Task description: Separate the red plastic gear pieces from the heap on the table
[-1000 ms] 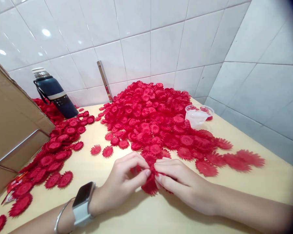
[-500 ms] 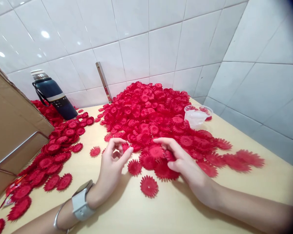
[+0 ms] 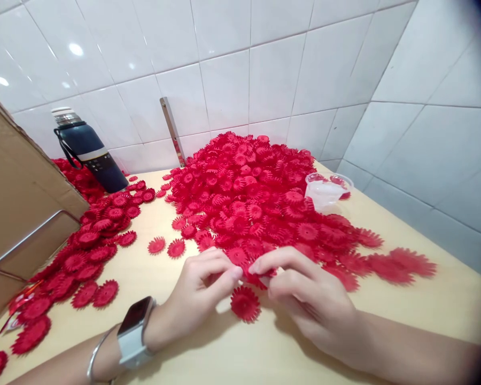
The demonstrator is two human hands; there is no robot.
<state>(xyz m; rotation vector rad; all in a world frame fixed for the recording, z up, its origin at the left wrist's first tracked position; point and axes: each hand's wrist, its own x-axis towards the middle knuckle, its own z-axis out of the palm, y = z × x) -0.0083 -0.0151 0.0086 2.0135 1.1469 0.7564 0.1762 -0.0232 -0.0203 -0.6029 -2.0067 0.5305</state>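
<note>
Red flower piece (image 3: 260, 278) now pinched between both hands' fingers, left hand (image 3: 196, 297) and right hand (image 3: 304, 299) regrouped mid-worktop (image 3: 224, 353); another flower (image 3: 245, 303) lies beneath.

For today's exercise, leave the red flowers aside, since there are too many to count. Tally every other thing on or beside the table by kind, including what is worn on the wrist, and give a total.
Bottle: 1
Clear plastic cup: 1
Cardboard box: 1
Metal strip leaning on the wall: 1
Watch: 1
Bracelet: 1
Total: 6
</note>
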